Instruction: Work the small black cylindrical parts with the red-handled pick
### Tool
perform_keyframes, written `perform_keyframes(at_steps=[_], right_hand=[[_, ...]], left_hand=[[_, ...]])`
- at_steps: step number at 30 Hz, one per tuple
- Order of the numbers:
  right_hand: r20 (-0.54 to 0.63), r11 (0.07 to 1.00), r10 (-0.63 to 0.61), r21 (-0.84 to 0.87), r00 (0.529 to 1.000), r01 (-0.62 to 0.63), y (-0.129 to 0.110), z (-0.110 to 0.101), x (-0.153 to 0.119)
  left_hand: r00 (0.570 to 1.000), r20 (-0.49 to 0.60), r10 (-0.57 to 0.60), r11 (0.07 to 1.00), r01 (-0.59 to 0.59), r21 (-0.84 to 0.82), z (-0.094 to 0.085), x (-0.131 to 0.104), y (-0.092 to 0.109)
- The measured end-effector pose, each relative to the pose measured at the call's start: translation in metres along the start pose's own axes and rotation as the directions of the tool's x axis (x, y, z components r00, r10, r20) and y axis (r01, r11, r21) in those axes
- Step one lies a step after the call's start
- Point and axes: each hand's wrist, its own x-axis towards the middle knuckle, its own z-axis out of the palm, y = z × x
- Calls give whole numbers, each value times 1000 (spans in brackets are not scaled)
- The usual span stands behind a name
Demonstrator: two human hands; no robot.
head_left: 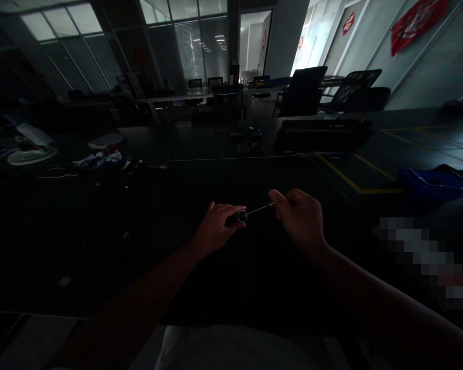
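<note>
My left hand (218,226) is closed around a short dark tube (233,219) whose pale-rimmed round end (242,216) faces right. My right hand (301,216) pinches the reddish end of a thin screwdriver-like tool (258,209). The tool's narrow metal shaft points left, with its tip at the round end of the tube. Whether the tip is inside the tube or just in front of it, I cannot tell. Both hands are over the dark table (170,205), and most of the tool's handle is hidden by my right fingers.
A long black object (324,134) lies toward the back right, and a blue tray-like item (432,182) sits at the right. Small clutter (104,156) and a round white item (33,154) are at the left. Chairs (303,92) stand beyond the table.
</note>
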Motion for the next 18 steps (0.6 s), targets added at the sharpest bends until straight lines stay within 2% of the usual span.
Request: perform_keyframes(at_steps=[11, 18], right_hand=[[5, 992, 97, 78, 995, -97, 7, 4, 1], [33, 998, -65, -24, 997, 66, 2, 3, -3]], left_hand=[[1000, 12, 26, 1000, -26, -5, 1, 0, -2], [1000, -11, -25, 1000, 25, 16, 2, 0, -3]])
